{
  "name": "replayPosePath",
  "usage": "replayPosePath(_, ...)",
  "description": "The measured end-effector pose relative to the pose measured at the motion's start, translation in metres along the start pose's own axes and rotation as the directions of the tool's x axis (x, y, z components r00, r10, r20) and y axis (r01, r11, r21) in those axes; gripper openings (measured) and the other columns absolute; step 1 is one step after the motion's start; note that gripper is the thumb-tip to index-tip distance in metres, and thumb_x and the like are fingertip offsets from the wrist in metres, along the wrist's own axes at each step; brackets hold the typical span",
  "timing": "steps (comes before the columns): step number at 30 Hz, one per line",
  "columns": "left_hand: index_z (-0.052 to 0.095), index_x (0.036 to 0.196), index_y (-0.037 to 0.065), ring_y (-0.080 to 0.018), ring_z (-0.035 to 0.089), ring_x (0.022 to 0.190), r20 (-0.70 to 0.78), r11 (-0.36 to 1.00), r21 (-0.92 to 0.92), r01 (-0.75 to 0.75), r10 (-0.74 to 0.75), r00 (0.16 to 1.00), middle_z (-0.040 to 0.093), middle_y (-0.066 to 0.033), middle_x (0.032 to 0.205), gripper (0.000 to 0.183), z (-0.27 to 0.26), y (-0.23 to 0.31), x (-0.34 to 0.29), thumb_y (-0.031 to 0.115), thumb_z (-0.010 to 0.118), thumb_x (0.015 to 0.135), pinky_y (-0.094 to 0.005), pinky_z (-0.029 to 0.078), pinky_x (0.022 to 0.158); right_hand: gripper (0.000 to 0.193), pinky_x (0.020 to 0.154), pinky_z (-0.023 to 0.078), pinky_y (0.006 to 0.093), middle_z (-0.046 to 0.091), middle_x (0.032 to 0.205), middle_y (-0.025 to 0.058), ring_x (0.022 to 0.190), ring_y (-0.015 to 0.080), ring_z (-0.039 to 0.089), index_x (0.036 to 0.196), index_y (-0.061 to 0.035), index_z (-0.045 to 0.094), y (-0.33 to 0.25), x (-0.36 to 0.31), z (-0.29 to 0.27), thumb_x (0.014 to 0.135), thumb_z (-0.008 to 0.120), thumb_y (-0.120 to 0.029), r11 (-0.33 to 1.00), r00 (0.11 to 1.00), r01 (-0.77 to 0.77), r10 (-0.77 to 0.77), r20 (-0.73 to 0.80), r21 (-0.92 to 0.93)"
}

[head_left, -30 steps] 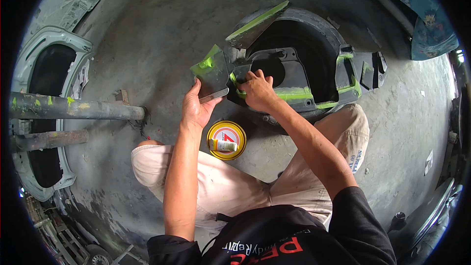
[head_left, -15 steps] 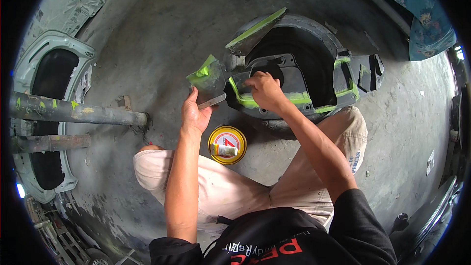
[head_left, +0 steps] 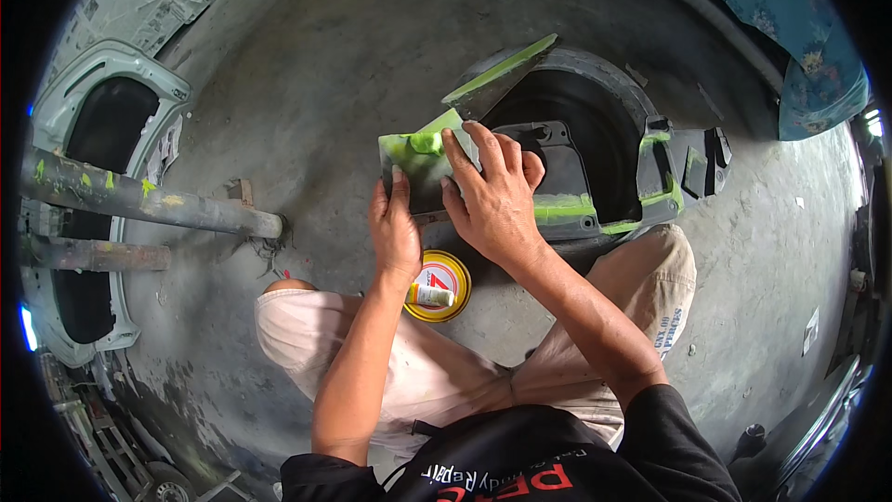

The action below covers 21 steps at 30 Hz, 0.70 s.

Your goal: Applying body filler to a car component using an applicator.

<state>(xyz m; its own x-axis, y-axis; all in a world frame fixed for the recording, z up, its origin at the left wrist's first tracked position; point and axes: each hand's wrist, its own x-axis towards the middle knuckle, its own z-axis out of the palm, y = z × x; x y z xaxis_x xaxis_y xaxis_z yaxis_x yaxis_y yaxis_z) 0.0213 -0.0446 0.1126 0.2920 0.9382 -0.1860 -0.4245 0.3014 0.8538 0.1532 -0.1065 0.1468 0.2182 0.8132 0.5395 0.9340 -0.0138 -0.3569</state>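
My left hand [head_left: 399, 234] grips the lower edge of a flat dark plate [head_left: 429, 182], its thumb lying on top. Bright green putty [head_left: 426, 143] is heaped on the plate and smeared toward its far edge. My right hand [head_left: 499, 191] is over the plate's right side, fingers stretched and apart, one fingertip beside the putty heap. Whether a small tool lies under these fingers cannot be made out. Just beyond is a round black plastic car part [head_left: 609, 163], banded with green putty and partly hidden by my right hand.
A yellow-rimmed tin [head_left: 462, 297] with a small tube [head_left: 430, 295] on its lid stands before my crossed legs. Thick metal posts [head_left: 186, 207] and a pale car panel [head_left: 84, 344] are at left. A flowered blue cloth [head_left: 818, 84] hangs at far right.
My right hand has moved left from the black car part onto the plate. The plate has come nearer the middle and turned. The metal strip seen on its near edge no longer shows.
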Motion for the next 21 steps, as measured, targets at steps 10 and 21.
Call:
replayPosePath(10, 0.061, 0.124, -0.001, -0.0128, 0.057, 0.105, -0.033, 0.986, 0.15, -0.067, 0.072, 0.997, 0.065, -0.0081, 0.117, 0.039, 0.0, -0.003, -0.003, 0.034, 0.056, 0.108, -0.0278, 0.045, 0.093, 0.057, 0.101, 0.03, 0.0497, 0.046, 0.146, 0.0158, 0.129, 0.0311, 0.045, 0.14, -0.0064, 0.058, -0.011, 0.0, 0.016, 0.087, 0.069, -0.025, 0.991, 0.995, -0.03, 0.042, 0.092, -0.129)
replayPosePath(21, 0.061, 0.123, -0.002, -0.0124, 0.056, 0.1, -0.053, 0.965, 0.248, -0.087, 0.103, 0.993, 0.066, -0.0071, 0.111, 0.041, -0.012, -0.009, 0.01, 0.036, 0.057, 0.107, -0.0275, 0.045, 0.089, 0.033, 0.102, 0.041, 0.0448, 0.062, 0.128, 0.0137, 0.118, 0.0313, 0.057, 0.11, -0.0029, 0.073, 0.005, -0.002, 0.019, 0.079, 0.062, -0.001, 0.928, 0.967, -0.256, 0.244, 0.08, 0.272)
